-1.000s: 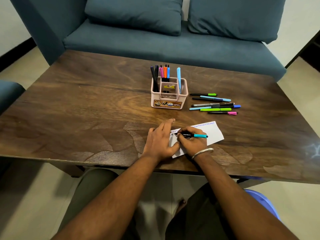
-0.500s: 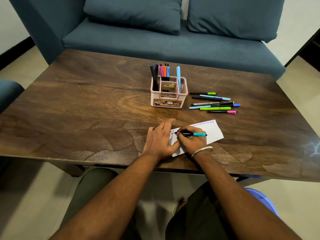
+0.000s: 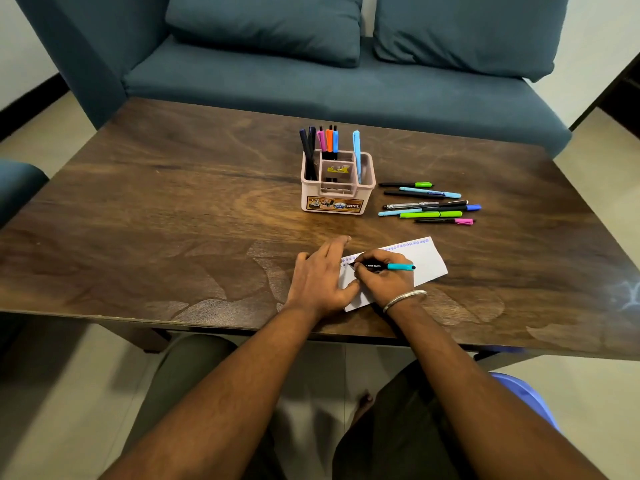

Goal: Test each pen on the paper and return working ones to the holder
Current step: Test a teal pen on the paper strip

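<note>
The right hand (image 3: pixel 382 280) has its grip clamped on a black pen (image 3: pixel 384 266) with a teal cap, tip on the paper (image 3: pixel 426 265) near the worktop's (image 3: pixel 173 220) front edge. The left hand (image 3: pixel 320 277) lies flat with straight fingers, pressing the paper's left end. The pink holder (image 3: pixel 337 188) stands toward the middle, loose pens (image 3: pixel 429 204) just to its right.

I get soft, even indoor light, moderately dim. A pale glare patch sits on the table (image 3: pixel 620 292) at its right edge. Shadows are faint. Wide-angle bending shows at the borders; the near forearms look slightly soft.
</note>
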